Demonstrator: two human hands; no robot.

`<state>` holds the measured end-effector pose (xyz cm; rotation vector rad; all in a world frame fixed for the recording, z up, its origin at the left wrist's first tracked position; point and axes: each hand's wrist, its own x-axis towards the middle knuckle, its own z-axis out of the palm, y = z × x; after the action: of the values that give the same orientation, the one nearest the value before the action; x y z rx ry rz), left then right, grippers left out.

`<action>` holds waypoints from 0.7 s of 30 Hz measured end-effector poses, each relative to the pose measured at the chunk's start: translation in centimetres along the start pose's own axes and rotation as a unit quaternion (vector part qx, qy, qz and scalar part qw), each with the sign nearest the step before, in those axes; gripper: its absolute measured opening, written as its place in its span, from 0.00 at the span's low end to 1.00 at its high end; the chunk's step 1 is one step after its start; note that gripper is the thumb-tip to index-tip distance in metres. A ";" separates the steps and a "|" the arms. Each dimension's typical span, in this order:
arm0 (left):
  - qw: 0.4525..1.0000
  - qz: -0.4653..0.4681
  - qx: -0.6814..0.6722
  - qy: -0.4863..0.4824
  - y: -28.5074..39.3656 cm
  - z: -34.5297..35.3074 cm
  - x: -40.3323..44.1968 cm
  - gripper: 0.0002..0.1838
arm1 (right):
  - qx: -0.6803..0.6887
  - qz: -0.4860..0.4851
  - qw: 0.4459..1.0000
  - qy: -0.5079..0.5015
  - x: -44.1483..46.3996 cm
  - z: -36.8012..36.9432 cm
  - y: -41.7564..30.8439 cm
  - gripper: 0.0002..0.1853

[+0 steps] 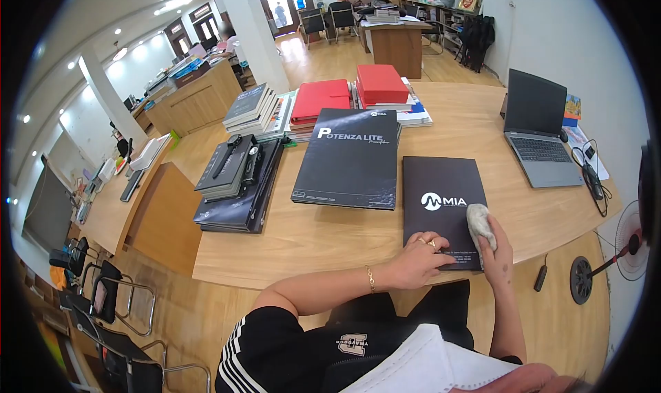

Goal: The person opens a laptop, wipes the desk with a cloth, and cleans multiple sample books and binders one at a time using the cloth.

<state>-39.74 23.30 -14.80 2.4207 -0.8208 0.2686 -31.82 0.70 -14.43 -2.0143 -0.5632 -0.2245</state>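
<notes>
A dark catalogue (pixel 441 179) with a white MIA logo lies near the front edge of the wooden desk. My left hand (pixel 420 261), with a ring and a bracelet, rests on its lower left part with the fingers laid on the cover. Bunched in my right hand (pixel 497 255) is a greyish-white cloth (pixel 480 226), which is at the catalogue's right edge. Left of this catalogue, a larger dark Potenza Lite catalogue (pixel 351 166) sits on top of a stack, most of which is hidden beneath it.
Dark books and boxes (pixel 231 214) are piled at the left. Behind stand a stack of books (pixel 249 104), a red binder (pixel 321 98) and red boxes (pixel 381 83). An open laptop (pixel 540 138) with cables (pixel 593 179) is at the right. A fan (pixel 630 241) stands beyond the desk's right end.
</notes>
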 end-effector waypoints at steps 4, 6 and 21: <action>0.997 -0.040 0.066 -0.003 0.3 -0.5 -0.1 0.31 | -0.027 -0.018 0.999 0.016 -0.9 0.2 -0.5 0.24; 0.994 -0.058 0.091 -0.005 0.1 -0.2 -0.3 0.35 | -0.052 -0.032 0.998 0.025 -1.2 0.4 -0.7 0.24; 0.965 -0.013 0.256 -0.050 2.2 0.0 -0.6 0.42 | 0.199 0.068 0.964 0.163 1.5 -6.0 4.8 0.26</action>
<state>-41.57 22.19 -14.08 2.9458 -0.8431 0.3911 -27.77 -6.00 -14.71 -1.5737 -0.2347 -0.3238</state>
